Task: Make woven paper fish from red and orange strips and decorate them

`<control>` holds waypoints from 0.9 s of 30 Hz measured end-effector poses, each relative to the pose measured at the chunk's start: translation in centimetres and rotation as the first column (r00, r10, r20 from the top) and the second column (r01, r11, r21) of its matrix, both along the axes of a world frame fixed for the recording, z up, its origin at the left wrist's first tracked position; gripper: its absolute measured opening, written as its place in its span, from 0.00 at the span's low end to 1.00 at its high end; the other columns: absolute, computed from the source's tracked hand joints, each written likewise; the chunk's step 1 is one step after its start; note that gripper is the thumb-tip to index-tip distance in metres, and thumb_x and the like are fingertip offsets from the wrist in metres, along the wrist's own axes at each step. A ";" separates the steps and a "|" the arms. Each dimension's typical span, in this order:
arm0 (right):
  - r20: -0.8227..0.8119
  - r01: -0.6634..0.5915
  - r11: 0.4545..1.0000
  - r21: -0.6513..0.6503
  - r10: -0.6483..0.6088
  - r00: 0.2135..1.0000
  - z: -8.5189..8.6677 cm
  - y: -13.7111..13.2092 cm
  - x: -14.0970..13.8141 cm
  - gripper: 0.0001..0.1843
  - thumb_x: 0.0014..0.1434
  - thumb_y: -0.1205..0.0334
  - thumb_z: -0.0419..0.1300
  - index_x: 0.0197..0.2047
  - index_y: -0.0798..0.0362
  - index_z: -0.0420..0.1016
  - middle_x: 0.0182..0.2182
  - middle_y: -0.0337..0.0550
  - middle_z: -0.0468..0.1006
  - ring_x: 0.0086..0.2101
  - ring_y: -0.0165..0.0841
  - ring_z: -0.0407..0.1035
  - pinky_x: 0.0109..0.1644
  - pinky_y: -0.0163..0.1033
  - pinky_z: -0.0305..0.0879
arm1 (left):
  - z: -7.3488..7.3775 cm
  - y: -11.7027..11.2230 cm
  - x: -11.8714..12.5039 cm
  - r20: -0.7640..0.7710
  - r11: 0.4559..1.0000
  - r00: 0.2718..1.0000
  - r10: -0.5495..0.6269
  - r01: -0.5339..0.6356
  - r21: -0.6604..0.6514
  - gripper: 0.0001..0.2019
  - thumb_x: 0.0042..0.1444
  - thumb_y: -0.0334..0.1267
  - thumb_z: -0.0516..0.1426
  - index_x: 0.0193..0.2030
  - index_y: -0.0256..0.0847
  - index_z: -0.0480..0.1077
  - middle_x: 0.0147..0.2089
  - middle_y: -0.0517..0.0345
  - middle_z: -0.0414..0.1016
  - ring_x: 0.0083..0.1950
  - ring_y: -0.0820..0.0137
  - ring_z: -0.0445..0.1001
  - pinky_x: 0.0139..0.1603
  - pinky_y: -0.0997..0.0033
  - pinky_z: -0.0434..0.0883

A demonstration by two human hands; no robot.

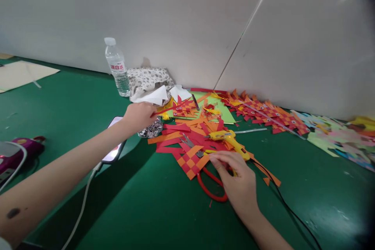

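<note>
My left hand [140, 116] is closed on a thin red strip [172, 108], whose far end points toward the paper fish at the back. My right hand [237, 177] pinches the right orange corner of a checkered red-and-orange woven paper piece [190, 163]. Scissors with red handles [209, 193] lie partly beneath that piece and my right hand. Just beyond my right fingers rests a yellow glue gun [227, 137], its black cord running to the lower right. Loose red and orange paper strips [175, 136] are heaped between my hands.
A water bottle [117, 68] stands by the grey partition, beside a patterned pouch [150, 78]. Woven paper fish [263, 111] lie along the back right, near pastel paper cutouts [342, 134]. A plugged-in phone [117, 152] sits under my left forearm; a purple device [22, 152] is far left.
</note>
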State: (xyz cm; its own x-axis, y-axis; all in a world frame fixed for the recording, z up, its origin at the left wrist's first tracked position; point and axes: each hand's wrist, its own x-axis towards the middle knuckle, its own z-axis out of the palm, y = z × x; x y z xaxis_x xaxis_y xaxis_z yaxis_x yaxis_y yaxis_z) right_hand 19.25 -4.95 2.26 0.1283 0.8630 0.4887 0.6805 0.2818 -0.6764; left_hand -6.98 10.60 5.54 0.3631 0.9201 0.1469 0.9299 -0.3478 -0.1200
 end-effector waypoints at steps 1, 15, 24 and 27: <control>-0.039 0.028 0.999 -0.015 -0.028 0.999 0.1 -0.1 0.1 0.06 0.56 0.57 0.61 0.32 0.48 0.78 0.31 0.41 0.79 0.34 0.34 0.72 0.39 0.38 0.70 | 0.3 0.2 -0.4 0.008 1.000 1.000 0.021 -0.021 0.018 0.16 0.58 0.43 0.47 0.34 0.42 0.74 0.40 0.54 0.77 0.40 0.62 0.75 0.27 0.72 0.62; -0.532 0.177 0.982 0.059 -0.119 0.838 0.5 0.0 -0.2 0.15 0.55 0.60 0.63 0.46 0.50 0.69 0.27 0.37 0.75 0.24 0.27 0.71 0.29 0.33 0.72 | 1.2 0.5 -1.8 0.048 1.000 0.999 -0.013 0.012 0.021 0.12 0.57 0.39 0.49 0.40 0.45 0.74 0.43 0.56 0.76 0.44 0.64 0.73 0.30 0.74 0.63; -0.425 -0.021 1.000 0.009 0.023 0.905 -0.5 -0.2 -0.5 0.10 0.54 0.66 0.63 0.42 0.49 0.76 0.39 0.44 0.80 0.41 0.36 0.76 0.44 0.42 0.76 | 2.3 0.8 -2.4 0.039 0.953 0.998 0.057 -0.043 -0.300 0.08 0.50 0.41 0.56 0.33 0.50 0.77 0.39 0.60 0.79 0.39 0.63 0.74 0.31 0.72 0.64; -0.328 -0.078 0.997 0.004 0.075 0.942 -0.7 -0.4 -0.5 0.07 0.55 0.66 0.62 0.38 0.47 0.78 0.39 0.42 0.81 0.42 0.36 0.75 0.46 0.40 0.76 | 2.6 0.6 -2.7 0.044 0.949 0.997 0.070 -0.053 -0.312 0.09 0.49 0.40 0.56 0.34 0.48 0.77 0.39 0.59 0.79 0.40 0.63 0.74 0.31 0.71 0.64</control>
